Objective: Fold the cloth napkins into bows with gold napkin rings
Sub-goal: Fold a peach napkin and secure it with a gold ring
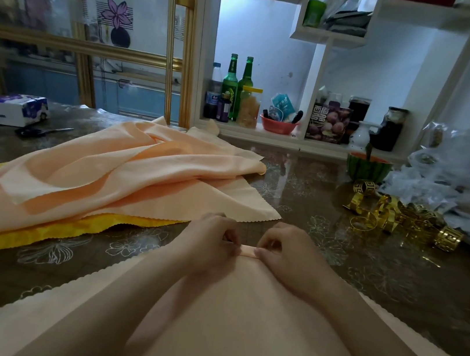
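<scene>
Dark glossy table [365,273] with a floral print, shelves of bottles [236,86] and jars behind.

Item 1: peach napkin [237,315], spread flat in front of me, far corner pointing away. Left hand [213,235] and right hand [287,246] sit close together at that far point, the fingers of each curled and pinching a narrow folded strip [247,251] of the cloth. I judge it light, soft and limp, with no stiffness to hold a crease unaided; on this slick top it will likely slide. Best taken along the fold, near the middle, with pressure kept on each pleat.

Item 2: gold rings [398,217], a loose heap to my right, well apart from the napkin. Thin metal, probably easy to bend or scatter.

Item 3: spare napkins [136,175], peach over yellow cloth [36,236], rumpled to the left; one corner lies just beside my left hand and may catch.

Item 4: plastic bags [456,180] and a watermelon-patterned bowl [368,167] beyond the rings; scissors [42,130] and tissue packs [15,108] far left, out of the way.
</scene>
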### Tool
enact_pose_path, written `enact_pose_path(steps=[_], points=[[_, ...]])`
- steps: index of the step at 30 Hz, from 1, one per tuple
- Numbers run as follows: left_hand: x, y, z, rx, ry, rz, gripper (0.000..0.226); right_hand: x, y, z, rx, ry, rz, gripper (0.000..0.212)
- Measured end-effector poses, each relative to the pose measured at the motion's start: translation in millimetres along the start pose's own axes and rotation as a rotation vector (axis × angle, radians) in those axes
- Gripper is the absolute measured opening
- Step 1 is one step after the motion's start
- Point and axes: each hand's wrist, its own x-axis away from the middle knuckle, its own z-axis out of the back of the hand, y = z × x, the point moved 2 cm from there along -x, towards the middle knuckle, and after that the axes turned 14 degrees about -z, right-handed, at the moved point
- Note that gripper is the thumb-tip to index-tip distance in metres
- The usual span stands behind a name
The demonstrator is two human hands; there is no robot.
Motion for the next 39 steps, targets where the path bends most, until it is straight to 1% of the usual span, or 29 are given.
enact_pose_path(steps=[2, 4, 7, 9, 12, 14, 16, 23, 26, 27, 33, 36, 39], points=[[0.5, 0.1, 1.3, 0.02, -0.001, -0.001, 0.009, -0.7, 2.6, 2.5, -0.088, -0.035, -0.053, 0.006], [1.0, -0.7, 2.7, 0.028, 0.005, -0.009, 0.011, -0.6, 3.5, 4.7, -0.119, -0.056, -0.072, 0.009], [1.6, -0.6, 2.8, 0.036, 0.01, -0.007, 0.013, 0.1, 3.5, 4.8, -0.113, -0.063, -0.073, 0.011], [1.2, 0.3, 1.4, 0.028, 0.034, -0.01, 0.011, -1.0, 3.0, 2.5, -0.1, -0.038, -0.076, 0.011], [2.2, 0.8, -0.4, 0.01, 0.058, -0.011, 0.019, -2.3, 2.1, -2.4, -0.074, -0.01, -0.087, 0.014], [2.4, 0.6, -1.2, -0.022, 0.049, -0.042, 0.018, -2.7, 1.4, -4.8, -0.048, 0.016, -0.059, 0.015], [2.6, 2.1, -1.8, -0.052, 0.044, -0.067, 0.018, -1.7, 0.3, -5.7, -0.013, 0.047, -0.021, 0.011], [3.5, 4.4, 1.1, -0.092, 0.04, -0.08, 0.018, 2.6, -4.5, -5.0, 0.095, 0.098, 0.05, 0.009], [3.2, 5.5, 2.1, -0.059, 0.026, -0.053, 0.008, 4.7, -8.3, -4.0, 0.162, 0.105, 0.084, 0.011], [3.1, 5.8, 2.9, -0.043, 0.028, -0.043, 0.004, 5.1, -9.6, -3.6, 0.178, 0.105, 0.095, 0.012], [2.1, 6.4, 7.2, -0.041, -0.034, -0.037, 0.01, 8.1, -12.9, 1.6, 0.217, 0.061, 0.134, 0.012], [2.3, 8.9, 9.0, -0.055, -0.066, -0.028, 0.01, 11.2, -14.1, 4.6, 0.22, 0.013, 0.116, 0.015], [4.0, 11.7, 10.4, -0.04, -0.081, -0.021, 0.011, 12.5, -15.0, 6.5, 0.168, -0.006, 0.083, 0.018]])
